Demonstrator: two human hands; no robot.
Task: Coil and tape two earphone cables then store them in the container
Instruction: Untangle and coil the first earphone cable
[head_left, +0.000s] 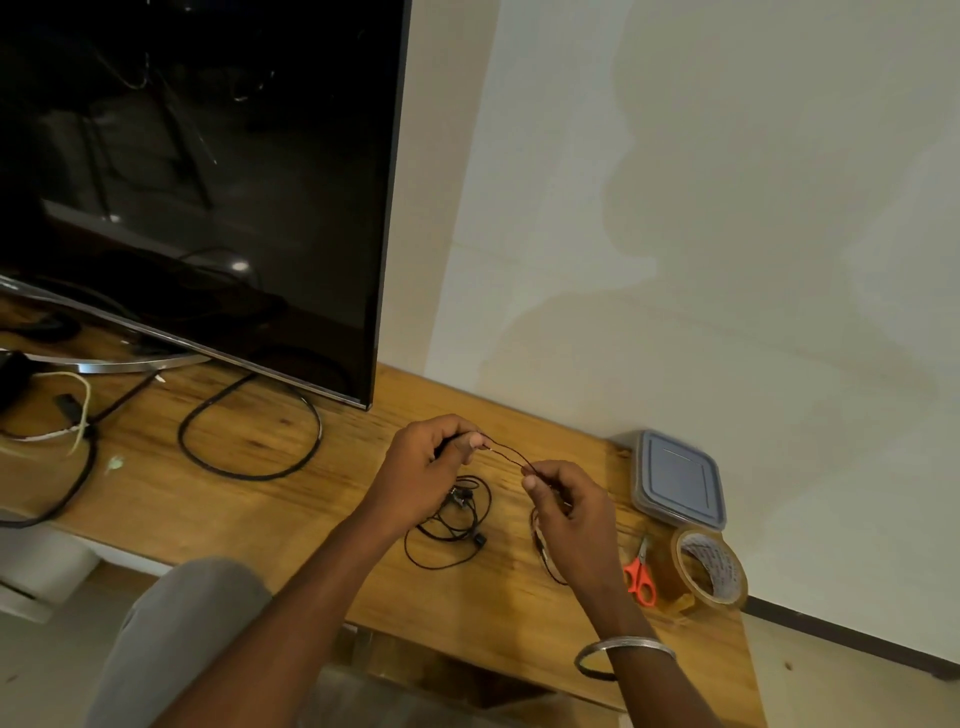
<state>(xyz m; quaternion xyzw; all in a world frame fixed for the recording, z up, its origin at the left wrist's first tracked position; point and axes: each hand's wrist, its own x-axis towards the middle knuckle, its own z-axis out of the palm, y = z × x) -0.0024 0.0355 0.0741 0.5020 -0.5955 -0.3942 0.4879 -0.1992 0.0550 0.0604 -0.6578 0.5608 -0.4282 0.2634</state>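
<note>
Above a long wooden table (291, 441), the left hand (421, 473) and the right hand (566, 512) hold one thin black earphone cable (506, 454) between them. The left hand's fingers are curled closed, thumb and forefinger pinching one end of the strand; the right hand's thumb and forefinger pinch the strand a little farther along, and the rest of that cable hangs down past the right palm in a loop toward the tabletop. A plain silver metal bangle (623, 657) circles the right wrist.

The second thin black earphone cable (452, 525) lies loose and uncoiled on the wood just below the left hand, its small earbuds in the tangle — no hand touches it.

At the table's right end, against the pale wall (727, 234), sits a clear plastic container with a grey-blue square lid (678, 478), lid on. Near it stands a roll of brown packing tape (709, 569) on its edge, and just beside the roll lie small scissors with orange handles (641, 574).

To the left, a large dark flat-screen television (197, 171) stands on the table, with a thick black power cord (249, 441) looped in front of it.
</note>
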